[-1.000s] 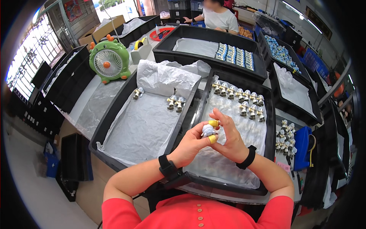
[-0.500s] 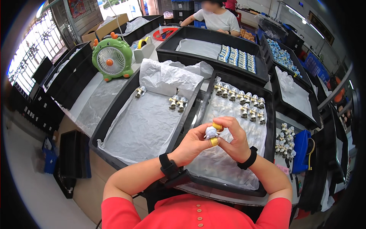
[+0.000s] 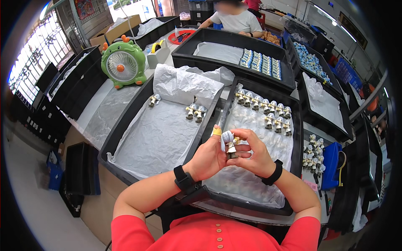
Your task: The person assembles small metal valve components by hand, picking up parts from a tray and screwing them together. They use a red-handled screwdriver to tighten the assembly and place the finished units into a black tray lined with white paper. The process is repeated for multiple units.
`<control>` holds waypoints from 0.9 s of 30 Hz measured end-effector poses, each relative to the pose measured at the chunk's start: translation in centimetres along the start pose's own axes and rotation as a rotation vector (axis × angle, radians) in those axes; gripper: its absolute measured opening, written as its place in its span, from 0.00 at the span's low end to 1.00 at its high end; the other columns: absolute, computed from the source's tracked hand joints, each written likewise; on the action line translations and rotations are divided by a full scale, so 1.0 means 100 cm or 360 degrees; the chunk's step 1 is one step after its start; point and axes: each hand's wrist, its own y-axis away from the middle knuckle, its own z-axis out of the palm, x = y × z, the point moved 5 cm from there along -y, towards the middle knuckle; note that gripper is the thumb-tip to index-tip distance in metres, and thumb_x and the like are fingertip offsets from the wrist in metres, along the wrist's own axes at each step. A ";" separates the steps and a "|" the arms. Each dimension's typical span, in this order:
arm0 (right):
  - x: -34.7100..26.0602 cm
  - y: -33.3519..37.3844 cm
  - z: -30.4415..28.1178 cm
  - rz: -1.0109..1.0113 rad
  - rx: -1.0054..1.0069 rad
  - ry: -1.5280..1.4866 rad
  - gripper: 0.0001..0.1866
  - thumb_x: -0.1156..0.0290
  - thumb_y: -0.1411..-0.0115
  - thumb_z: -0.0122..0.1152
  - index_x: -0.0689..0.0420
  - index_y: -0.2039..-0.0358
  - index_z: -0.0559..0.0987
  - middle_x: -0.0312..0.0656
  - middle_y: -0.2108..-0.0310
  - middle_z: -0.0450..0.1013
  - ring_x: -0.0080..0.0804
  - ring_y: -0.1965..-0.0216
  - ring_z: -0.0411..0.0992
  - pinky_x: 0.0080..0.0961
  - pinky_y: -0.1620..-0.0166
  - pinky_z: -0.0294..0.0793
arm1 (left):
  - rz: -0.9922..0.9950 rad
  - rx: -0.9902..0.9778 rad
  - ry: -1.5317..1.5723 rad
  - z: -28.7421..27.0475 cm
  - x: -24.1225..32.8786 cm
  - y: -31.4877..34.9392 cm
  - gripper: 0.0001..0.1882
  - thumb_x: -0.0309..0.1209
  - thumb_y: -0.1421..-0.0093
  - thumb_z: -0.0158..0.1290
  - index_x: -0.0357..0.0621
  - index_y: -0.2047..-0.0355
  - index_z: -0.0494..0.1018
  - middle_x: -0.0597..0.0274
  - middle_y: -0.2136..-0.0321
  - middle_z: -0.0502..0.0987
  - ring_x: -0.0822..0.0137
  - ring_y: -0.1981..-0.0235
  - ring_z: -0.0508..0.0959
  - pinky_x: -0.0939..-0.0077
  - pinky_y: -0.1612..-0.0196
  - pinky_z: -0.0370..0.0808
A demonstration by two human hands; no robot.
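Red sleeves (image 3: 134, 230) lie closest, and from them both bare forearms (image 3: 153, 190) slant inward, elbows bent outward, each crossed by a black wristband (image 3: 274, 172) just behind the hand. The two hands meet over the near part of the right-hand tray (image 3: 297, 161), close together and gripping one small figurine (image 3: 231, 146) between them. The left hand (image 3: 208, 159) holds its thumb up along the figurine's pale head, a yellow wrap (image 3: 217, 131) at the tip. The right hand (image 3: 261, 159) curls in from the other side, fingers bent around the figurine's body. Held upright, it has its grey-white head on top and dark feet below.

Under the hands, crinkled translucent sheeting (image 3: 240, 190) lines the tray; beyond them, similar figurines (image 3: 266, 106) lie in rows. Left of the hands, a paper-lined tray (image 3: 111, 167) carries three more, one apart from a pair. To their right, a cluster of figurines (image 3: 310, 157) lies on the desk beside a blue bin (image 3: 331, 165). Farther ahead to the left stands a green fan (image 3: 123, 65); straight beyond, a long black tray (image 3: 197, 60) holds blue-and-white pieces, with a white-shirted person (image 3: 240, 21) behind it.
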 end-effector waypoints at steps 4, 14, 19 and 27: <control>-0.003 -0.001 0.000 -0.0094 0.0006 0.0136 0.37 0.74 0.57 0.72 0.55 0.45 0.65 0.45 0.52 0.62 0.31 0.53 0.69 0.25 0.53 0.76 | -0.0016 0.0045 -0.0042 -0.003 -0.001 0.000 0.36 0.59 0.37 0.23 0.42 0.44 0.58 0.44 0.52 0.69 0.49 0.50 0.72 0.59 0.49 0.72; -0.006 -0.001 -0.003 -0.0349 0.0048 0.0568 0.37 0.65 0.57 0.73 0.54 0.46 0.67 0.43 0.54 0.68 0.40 0.53 0.67 0.32 0.50 0.66 | -0.0054 0.0143 -0.0090 -0.006 -0.003 0.000 0.36 0.59 0.38 0.24 0.43 0.45 0.59 0.45 0.53 0.70 0.52 0.51 0.73 0.62 0.52 0.74; -0.006 -0.001 -0.004 -0.0301 0.0063 0.0599 0.37 0.66 0.57 0.73 0.55 0.46 0.67 0.44 0.55 0.67 0.37 0.53 0.68 0.31 0.50 0.68 | -0.0045 0.0136 -0.0123 -0.006 -0.003 0.000 0.36 0.59 0.37 0.23 0.43 0.46 0.59 0.45 0.53 0.70 0.53 0.52 0.73 0.63 0.52 0.74; 0.008 0.000 0.001 0.0101 0.0003 -0.0192 0.36 0.78 0.52 0.67 0.59 0.43 0.61 0.44 0.50 0.62 0.31 0.49 0.67 0.29 0.50 0.75 | -0.0052 0.0094 -0.0132 -0.005 -0.001 0.000 0.35 0.57 0.36 0.21 0.42 0.44 0.57 0.45 0.52 0.69 0.55 0.51 0.73 0.63 0.49 0.72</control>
